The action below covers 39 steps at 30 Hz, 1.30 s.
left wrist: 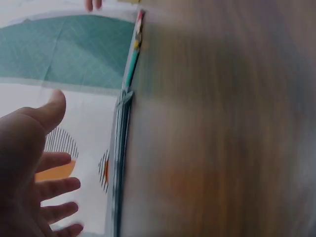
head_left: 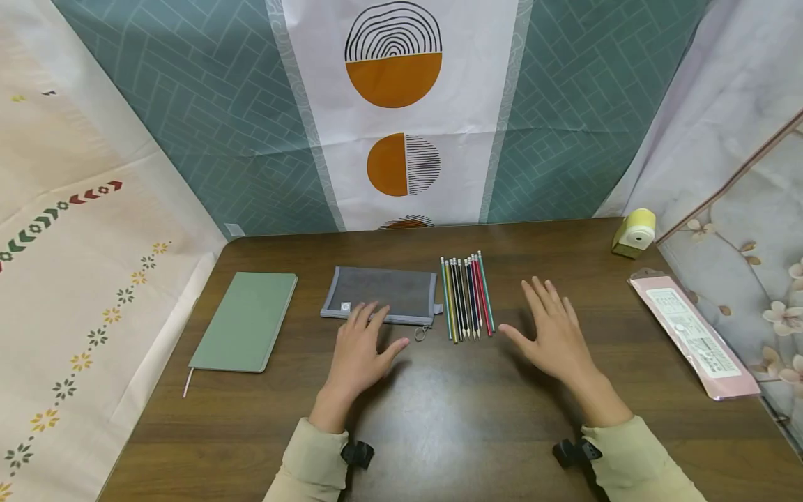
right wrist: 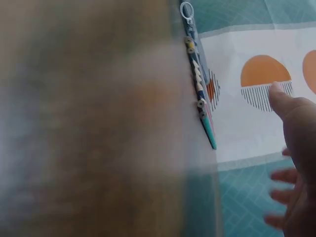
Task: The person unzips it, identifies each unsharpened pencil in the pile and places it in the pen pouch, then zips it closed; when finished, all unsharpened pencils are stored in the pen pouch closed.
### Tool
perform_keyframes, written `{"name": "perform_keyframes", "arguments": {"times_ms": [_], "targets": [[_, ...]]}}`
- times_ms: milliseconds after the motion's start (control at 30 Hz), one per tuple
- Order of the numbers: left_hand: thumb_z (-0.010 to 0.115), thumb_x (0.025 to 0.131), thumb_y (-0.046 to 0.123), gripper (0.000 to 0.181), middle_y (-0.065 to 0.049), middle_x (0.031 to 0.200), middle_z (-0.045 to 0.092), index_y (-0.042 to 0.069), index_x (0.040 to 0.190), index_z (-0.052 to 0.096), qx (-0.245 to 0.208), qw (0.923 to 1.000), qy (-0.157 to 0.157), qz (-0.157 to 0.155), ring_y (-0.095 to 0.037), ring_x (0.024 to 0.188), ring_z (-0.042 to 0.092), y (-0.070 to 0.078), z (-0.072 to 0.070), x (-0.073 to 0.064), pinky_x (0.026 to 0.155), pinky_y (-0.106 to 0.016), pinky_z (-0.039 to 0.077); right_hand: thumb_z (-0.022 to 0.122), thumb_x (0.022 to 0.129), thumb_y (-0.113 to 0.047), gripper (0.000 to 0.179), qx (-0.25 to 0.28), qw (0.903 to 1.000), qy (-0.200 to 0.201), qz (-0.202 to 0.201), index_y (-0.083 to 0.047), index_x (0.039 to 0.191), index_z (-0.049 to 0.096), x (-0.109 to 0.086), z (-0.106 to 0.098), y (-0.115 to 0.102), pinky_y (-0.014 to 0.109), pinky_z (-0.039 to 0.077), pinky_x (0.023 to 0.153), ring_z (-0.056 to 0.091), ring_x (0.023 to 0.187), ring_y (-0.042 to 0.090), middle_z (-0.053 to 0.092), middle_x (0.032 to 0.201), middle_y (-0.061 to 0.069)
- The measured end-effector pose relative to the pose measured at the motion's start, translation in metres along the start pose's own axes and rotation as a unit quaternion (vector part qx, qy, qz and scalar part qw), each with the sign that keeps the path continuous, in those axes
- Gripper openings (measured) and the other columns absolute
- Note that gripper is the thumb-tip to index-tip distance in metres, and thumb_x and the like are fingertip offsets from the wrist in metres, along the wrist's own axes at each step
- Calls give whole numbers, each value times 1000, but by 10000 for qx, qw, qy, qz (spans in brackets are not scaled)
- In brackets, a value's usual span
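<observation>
My left hand [head_left: 362,348], fingers spread and holding nothing, is at the near edge of a grey mesh zip pouch [head_left: 384,293]; its fingertips overlap the pouch in the head view, and I cannot tell whether they touch it. A metal ring [head_left: 420,334] hangs at the pouch's zip end. Right of the pouch lies a row of several pencils [head_left: 464,296], side by side with sharpened tips toward me. To their right my right hand [head_left: 552,335] is spread, holding nothing. In the wrist views, the left hand [left wrist: 29,168] and right hand [right wrist: 298,148] both show extended fingers.
A green notebook [head_left: 247,321] with a ribbon lies on the left of the brown wooden table [head_left: 426,425]. On the right are a pink package [head_left: 693,335] with a white label and a small yellow sharpener-like object [head_left: 635,232]. A patterned cloth [head_left: 251,118] hangs behind.
</observation>
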<state>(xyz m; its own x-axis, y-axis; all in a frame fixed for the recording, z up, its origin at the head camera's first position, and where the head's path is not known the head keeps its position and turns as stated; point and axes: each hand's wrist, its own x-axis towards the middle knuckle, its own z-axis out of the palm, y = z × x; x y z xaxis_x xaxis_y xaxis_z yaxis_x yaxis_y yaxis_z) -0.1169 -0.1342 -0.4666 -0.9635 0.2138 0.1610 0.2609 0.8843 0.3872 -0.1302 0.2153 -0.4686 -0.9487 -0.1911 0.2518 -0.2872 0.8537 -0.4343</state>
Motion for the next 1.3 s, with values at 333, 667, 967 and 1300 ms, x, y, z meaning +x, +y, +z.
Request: {"name": "perform_keyframes", "arguments": {"times_ms": [333, 667, 967, 1300], "targets": [[74, 92, 34, 38, -9, 103, 70, 2, 114, 72, -1433, 9891, 335, 93, -26, 93, 67, 15, 14, 15, 85, -47, 54, 81, 86, -17, 54, 1266, 9862, 460, -962, 5, 131, 61, 24, 18, -10, 60, 49, 99, 60, 119, 42, 63, 129, 23], [78, 90, 28, 31, -5, 91, 72, 2, 107, 75, -1524, 9880, 209, -142, -20, 80, 67, 19, 27, 24, 78, -40, 54, 79, 88, -13, 38, 1710, 9735, 40, -1519, 5, 120, 68, 48, 41, -37, 51, 54, 98, 66, 112, 35, 69, 119, 19], [81, 87, 24, 26, -1, 83, 74, 4, 102, 76, -1760, 9838, 169, -278, -11, 71, 66, 15, 36, 28, 69, -31, 55, 78, 88, -7, 31, 1640, 9593, -722, -2182, 4, 116, 71, 67, 64, -66, 47, 55, 96, 67, 110, 31, 71, 115, 15], [83, 86, 23, 21, 2, 79, 74, 6, 98, 79, -1678, 9849, 65, -415, -8, 66, 66, 17, 40, 32, 69, -33, 56, 76, 90, -7, 22, 894, 9492, -1419, -2661, 3, 110, 74, 84, 75, -77, 44, 54, 98, 67, 111, 32, 70, 119, 16]]}}
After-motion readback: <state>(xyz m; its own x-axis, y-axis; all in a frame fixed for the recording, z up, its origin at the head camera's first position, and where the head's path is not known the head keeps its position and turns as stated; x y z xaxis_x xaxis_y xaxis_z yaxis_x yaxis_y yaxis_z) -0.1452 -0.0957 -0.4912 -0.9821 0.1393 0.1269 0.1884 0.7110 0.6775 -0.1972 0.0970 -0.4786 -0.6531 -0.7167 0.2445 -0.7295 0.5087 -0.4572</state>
